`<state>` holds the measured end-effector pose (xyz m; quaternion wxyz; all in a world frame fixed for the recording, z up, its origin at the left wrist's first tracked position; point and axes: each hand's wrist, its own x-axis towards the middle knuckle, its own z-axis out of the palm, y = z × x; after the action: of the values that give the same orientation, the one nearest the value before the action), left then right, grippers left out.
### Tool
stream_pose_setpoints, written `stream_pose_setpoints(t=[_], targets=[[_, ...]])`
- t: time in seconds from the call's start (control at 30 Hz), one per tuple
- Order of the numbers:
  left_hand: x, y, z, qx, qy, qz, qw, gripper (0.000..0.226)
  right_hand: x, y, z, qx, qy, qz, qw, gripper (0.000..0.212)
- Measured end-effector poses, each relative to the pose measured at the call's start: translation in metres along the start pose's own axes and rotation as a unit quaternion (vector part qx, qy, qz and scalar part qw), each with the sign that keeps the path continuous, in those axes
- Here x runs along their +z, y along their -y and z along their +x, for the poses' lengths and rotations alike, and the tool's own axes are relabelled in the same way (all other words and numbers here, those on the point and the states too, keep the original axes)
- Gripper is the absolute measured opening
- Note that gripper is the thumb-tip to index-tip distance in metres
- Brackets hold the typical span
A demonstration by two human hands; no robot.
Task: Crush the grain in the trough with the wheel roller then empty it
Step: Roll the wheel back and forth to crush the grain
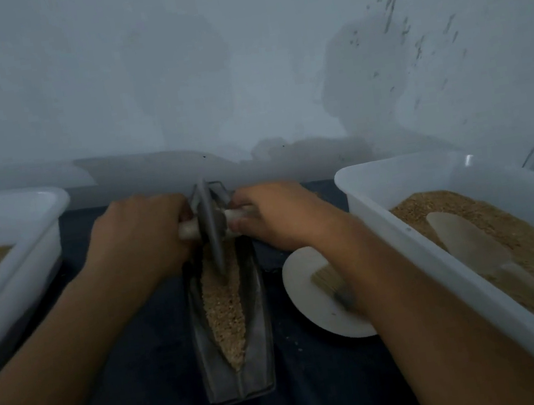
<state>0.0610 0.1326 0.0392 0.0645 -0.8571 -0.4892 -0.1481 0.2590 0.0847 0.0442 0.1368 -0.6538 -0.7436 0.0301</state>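
A long grey metal trough point(262, 350) lies on the dark table, pointing away from me, with pale grain point(223, 308) heaped along its groove. The grey wheel roller point(213, 230) stands on edge in the trough's far half. Its pale wooden axle sticks out on both sides. My left hand point(139, 234) grips the left end of the axle. My right hand point(271, 215) grips the right end. The far tip of the trough is hidden behind the wheel and my hands.
A white tub point(436, 247) of grain with a pale scoop point(462, 236) in it stands at the right. Another white tub point(11, 272) of grain stands at the left. A white plate point(301, 286) with a small brush point(330, 282) lies under my right forearm. A wall rises just behind.
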Motion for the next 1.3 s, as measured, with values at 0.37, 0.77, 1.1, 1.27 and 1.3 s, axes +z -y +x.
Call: stream_pose_setpoints(t=[0.37,0.77,1.1,1.27,1.3], targets=[[-0.055,-0.020,-0.025,0.065,0.183,0.096,0.976,0.044,-0.035,0.027,-0.029,-0.035,0.137,-0.043,0.989,0.039],[-0.015,-0.001,-0.003,0.036,0.120,-0.019,0.992,0.011,-0.011,0.007,-0.011,0.011,0.104,-0.015,0.994,0.021],[0.040,0.015,0.008,0.049,-0.021,0.024,0.998,0.059,0.030,-0.014,0.012,0.012,-0.080,-0.097,0.992,0.045],[0.030,0.008,0.001,0.061,0.003,0.018,0.998,0.058,0.021,-0.011,0.004,0.016,0.003,-0.048,0.999,0.041],[0.027,0.007,-0.003,0.063,0.009,0.019,0.998,0.055,0.019,-0.010,0.000,0.019,0.022,-0.039,0.999,0.040]])
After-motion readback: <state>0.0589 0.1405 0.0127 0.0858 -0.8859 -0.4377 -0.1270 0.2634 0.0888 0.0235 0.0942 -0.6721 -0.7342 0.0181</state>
